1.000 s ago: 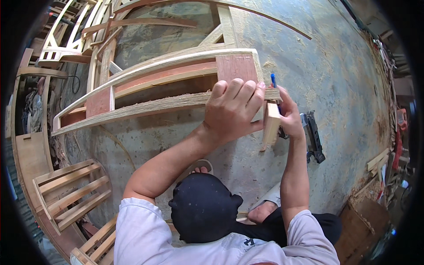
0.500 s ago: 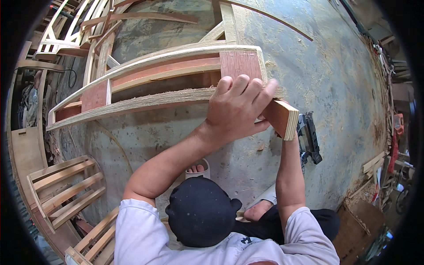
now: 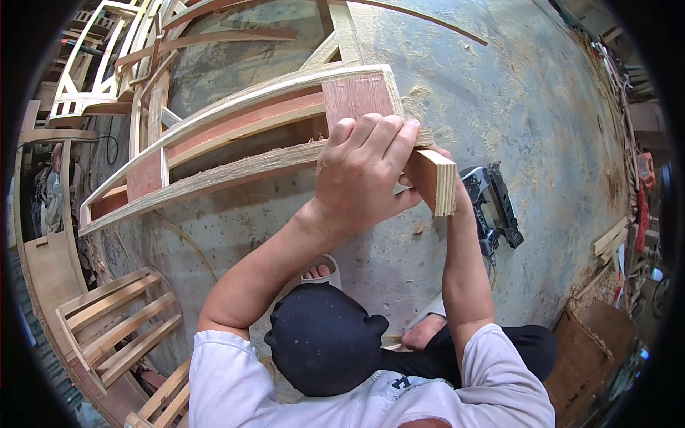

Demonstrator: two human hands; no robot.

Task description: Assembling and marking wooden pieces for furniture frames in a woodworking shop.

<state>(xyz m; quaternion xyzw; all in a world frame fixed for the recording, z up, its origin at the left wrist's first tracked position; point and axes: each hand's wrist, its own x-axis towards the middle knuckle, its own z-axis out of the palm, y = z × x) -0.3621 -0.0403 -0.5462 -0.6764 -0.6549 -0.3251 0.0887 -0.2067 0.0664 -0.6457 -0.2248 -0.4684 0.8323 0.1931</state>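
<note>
A long wooden frame (image 3: 242, 162), tapering to the left, spans the space before me, with reddish panels and rough, splintery rails. My left hand (image 3: 364, 167) grips its near rail at the wide right end, fingers curled over the top beside the reddish end panel (image 3: 360, 94). The left thumb points at a short plywood piece (image 3: 432, 177) that sticks out toward me from the frame's right corner. My right hand (image 3: 445, 153) is wrapped round this piece from its far right side. Most of the right hand's fingers are hidden behind the plywood.
A black nail gun (image 3: 494, 203) lies on the concrete floor (image 3: 528, 143) just right of my right forearm. Slatted wooden pieces (image 3: 121, 321) stand at the lower left. More wooden frames (image 3: 100, 64) and curved strips (image 3: 235, 36) are at the upper left. Sawdust is scattered about.
The frame, the plywood piece and both hands appear slightly farther left in the view. The left hand's forefinger, blurred and stretched before, now rests against the rail. Both hands keep their places at the corner.
</note>
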